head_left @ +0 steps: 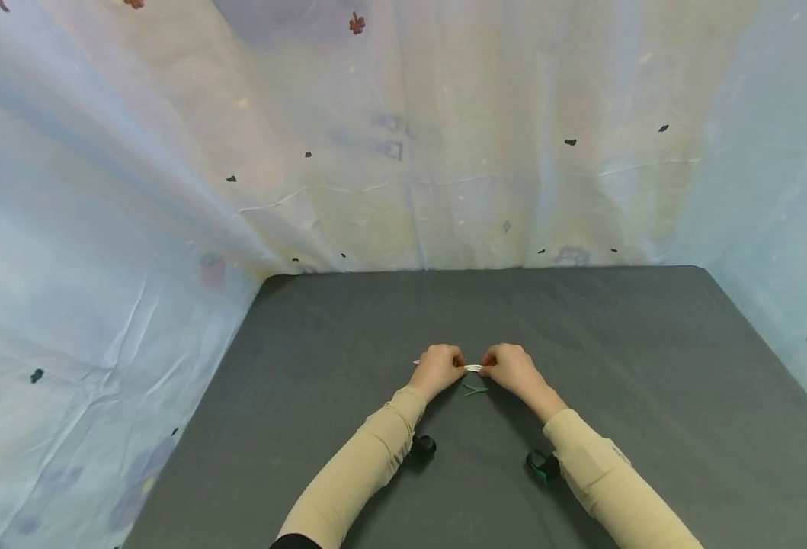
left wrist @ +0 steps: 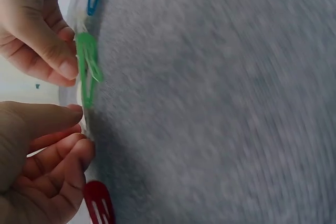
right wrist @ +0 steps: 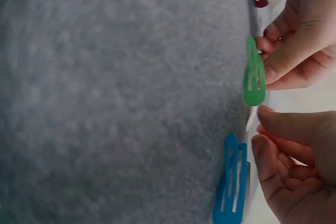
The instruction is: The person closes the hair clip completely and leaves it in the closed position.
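Observation:
A slim white strip (head_left: pixel 472 368) runs between both hands at the middle of the table. My left hand (head_left: pixel 437 367) pinches it between thumb and fingers, and a short end pokes out to the left. From the other side my right hand (head_left: pixel 510 368) grips it with thumb and fingertips. On the near side of the strip is a green snap hair clip (head_left: pixel 475 390), its slotted shape plain in the right wrist view (right wrist: pixel 254 80). A red hair clip (left wrist: pixel 99 203) shows beside the left hand, a blue hair clip (right wrist: pixel 230 184) beside the right.
The dark grey tabletop (head_left: pixel 334 335) reaches back to a pale patterned curtain (head_left: pixel 444 152), which also hangs along the left and right. Black devices (head_left: pixel 424 447) sit beneath both forearms, near the beige sleeves (head_left: pixel 369 450).

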Demonstrator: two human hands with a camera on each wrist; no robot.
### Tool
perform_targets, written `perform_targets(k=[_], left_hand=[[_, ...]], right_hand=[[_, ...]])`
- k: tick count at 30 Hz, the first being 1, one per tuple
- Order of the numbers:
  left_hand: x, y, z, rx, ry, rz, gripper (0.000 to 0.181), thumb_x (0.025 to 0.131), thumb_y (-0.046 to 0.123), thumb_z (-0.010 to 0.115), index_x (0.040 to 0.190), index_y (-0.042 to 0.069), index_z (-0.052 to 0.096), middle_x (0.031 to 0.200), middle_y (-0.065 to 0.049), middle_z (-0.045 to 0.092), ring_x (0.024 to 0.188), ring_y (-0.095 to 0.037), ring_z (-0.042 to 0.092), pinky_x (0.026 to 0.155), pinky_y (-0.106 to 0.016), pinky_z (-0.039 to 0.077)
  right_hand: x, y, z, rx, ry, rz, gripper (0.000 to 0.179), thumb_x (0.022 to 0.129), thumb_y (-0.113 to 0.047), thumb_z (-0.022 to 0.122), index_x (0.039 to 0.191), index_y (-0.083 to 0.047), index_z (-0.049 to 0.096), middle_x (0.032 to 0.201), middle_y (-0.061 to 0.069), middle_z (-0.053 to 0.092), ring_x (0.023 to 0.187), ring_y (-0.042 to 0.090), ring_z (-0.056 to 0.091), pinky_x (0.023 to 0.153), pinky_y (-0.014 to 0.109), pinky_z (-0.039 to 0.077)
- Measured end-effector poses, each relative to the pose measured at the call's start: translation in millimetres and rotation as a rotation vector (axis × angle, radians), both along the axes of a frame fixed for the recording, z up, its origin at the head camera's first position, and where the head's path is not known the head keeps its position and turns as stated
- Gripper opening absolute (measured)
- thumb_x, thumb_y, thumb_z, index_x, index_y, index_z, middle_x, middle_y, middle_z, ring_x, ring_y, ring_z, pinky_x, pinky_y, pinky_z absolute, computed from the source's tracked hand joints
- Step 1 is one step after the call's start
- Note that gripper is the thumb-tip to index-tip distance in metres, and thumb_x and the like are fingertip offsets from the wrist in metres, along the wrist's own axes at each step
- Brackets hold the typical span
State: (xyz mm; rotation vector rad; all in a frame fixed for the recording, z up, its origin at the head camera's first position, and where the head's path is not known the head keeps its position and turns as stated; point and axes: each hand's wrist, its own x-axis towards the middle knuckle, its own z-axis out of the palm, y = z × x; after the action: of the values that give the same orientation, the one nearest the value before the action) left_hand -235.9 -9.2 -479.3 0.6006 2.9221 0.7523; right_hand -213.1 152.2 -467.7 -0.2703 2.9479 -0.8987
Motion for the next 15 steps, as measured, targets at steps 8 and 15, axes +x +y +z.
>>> perform_targets(k=[8,15], left_hand=[[5.0,11.5,12.9,0.028,0.02,-0.017,0.012,0.083,0.02,0.068,0.092,0.012,0.071,0.08,0.001,0.067,0.065,-0.007,0.057,0.059,-0.018,0.043],[12.3,33.0,16.7,0.079,0.025,-0.049,0.014,0.084,0.02,0.069,0.095,0.013,0.07,0.08,0.001,0.064,0.067,-0.006,0.054,0.059,-0.016,0.041]], right_hand=[[5.7,17,14.7,-0.103,0.053,0.012,0.019,0.085,-0.012,0.065,0.098,0.002,0.067,0.087,0.013,0.067,0.071,0.019,0.063,0.062,0.032,0.05],[9.7,43,19.7,-0.141,0.015,-0.036,0.023,0.087,-0.015,0.064,0.103,0.001,0.066,0.095,0.015,0.067,0.084,0.027,0.064,0.07,0.037,0.052]])
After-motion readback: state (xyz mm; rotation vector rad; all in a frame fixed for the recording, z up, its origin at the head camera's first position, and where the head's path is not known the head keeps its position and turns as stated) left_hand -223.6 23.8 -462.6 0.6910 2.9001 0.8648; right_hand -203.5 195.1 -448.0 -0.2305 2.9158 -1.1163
